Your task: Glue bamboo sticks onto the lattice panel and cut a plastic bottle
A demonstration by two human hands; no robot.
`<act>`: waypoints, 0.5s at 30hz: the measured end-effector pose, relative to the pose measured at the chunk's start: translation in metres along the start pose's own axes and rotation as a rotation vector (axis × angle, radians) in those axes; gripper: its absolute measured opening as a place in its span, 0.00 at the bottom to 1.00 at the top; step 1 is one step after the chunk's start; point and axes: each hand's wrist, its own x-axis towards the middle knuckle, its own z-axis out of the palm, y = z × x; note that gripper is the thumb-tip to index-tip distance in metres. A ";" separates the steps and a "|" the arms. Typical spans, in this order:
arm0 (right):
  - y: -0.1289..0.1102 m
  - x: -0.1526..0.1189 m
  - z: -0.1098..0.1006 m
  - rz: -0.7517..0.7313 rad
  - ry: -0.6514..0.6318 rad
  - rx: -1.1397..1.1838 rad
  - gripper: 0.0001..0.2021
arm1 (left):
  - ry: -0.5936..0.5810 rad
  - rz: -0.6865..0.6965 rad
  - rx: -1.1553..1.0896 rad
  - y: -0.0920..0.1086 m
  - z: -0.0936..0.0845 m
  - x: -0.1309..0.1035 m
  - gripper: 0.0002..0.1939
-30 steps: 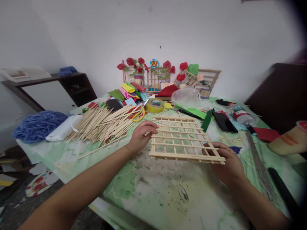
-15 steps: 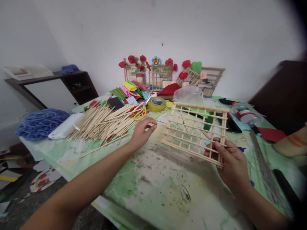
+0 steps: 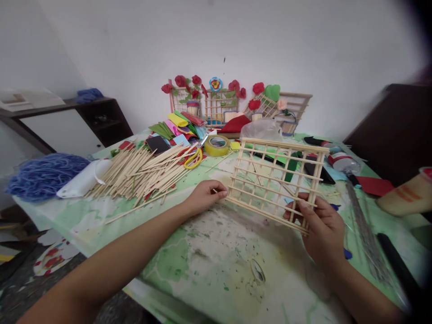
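A lattice of thin wooden sticks (image 3: pixel 270 180) is held up tilted above the table. My right hand (image 3: pixel 322 225) grips its lower right corner, thumb in front and fingers behind the sticks. At the opposite end, my left hand (image 3: pixel 207 197) has its thumb and fingers pinched together at the lower left corner of the lattice. Part of that grip is hidden by the fingers. Left of the lattice lies a loose heap of wooden sticks (image 3: pixel 135 175), with yellow-and-red-handled scissors (image 3: pixel 193 158) on its right edge.
Clear tape (image 3: pixel 218 146), folded coloured paper (image 3: pixel 178 121) and a plastic bag (image 3: pixel 261 129) lie behind. Lattices with red paper flowers (image 3: pixel 221 105) lean on the wall. Blue yarn (image 3: pixel 47 175) sits far left; a plastic bottle (image 3: pixel 344 161), a cup (image 3: pixel 407 193) and grey wires (image 3: pixel 366 238) are right.
My left hand has moved right and its fingers have closed at the lattice's lower left corner. The right hand keeps its grip. The whole view has shifted slightly.
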 end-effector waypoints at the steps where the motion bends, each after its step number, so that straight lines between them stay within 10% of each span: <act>1: 0.000 0.000 0.000 -0.005 -0.002 -0.011 0.13 | -0.005 0.032 0.058 0.000 -0.001 0.000 0.11; 15: 0.002 0.001 0.000 -0.036 -0.003 -0.041 0.12 | 0.068 0.080 0.202 0.000 -0.004 0.001 0.17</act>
